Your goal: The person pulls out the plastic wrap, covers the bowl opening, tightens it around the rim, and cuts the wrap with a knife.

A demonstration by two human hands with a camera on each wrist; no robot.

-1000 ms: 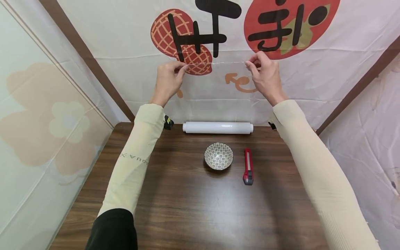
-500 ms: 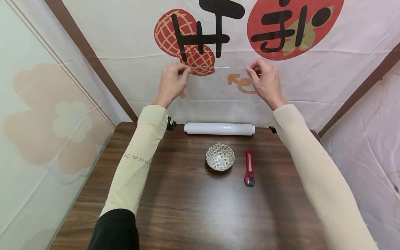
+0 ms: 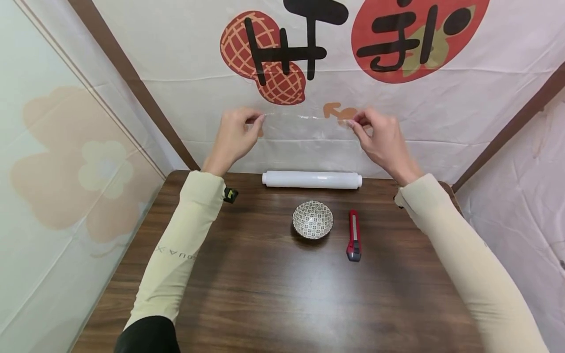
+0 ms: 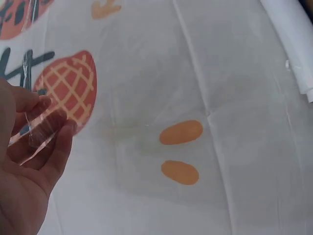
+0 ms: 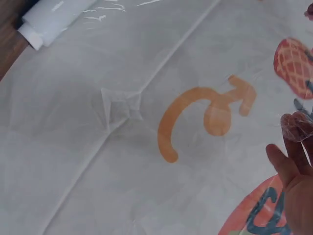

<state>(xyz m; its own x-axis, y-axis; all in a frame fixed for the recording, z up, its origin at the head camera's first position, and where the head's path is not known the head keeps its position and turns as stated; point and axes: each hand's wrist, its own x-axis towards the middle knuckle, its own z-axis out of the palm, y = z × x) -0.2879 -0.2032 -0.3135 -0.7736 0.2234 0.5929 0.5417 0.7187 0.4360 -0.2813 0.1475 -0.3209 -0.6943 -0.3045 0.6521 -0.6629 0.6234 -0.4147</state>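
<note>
Pinching plastic wrap point(image 3: 304, 117) with their fingers point(image 3: 254, 128), left hand point(image 3: 234, 135) and right hand point(image 3: 383, 139) are holding it beyond bowl point(image 3: 313, 220) | roll point(image 3: 312, 179) lying behind bowl | cutter point(image 3: 354, 236) lying right of bowl

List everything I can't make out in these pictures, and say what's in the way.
Clear film: head view; its lower part is lost, transparent against the pale backdrop, so whether it joins the white roll is unclear.
Left hand: left wrist view; cut off by the left edge.
Right hand: right wrist view; cut off by the right edge.
Bowl: head view; its underside is hidden by its own body.
</note>
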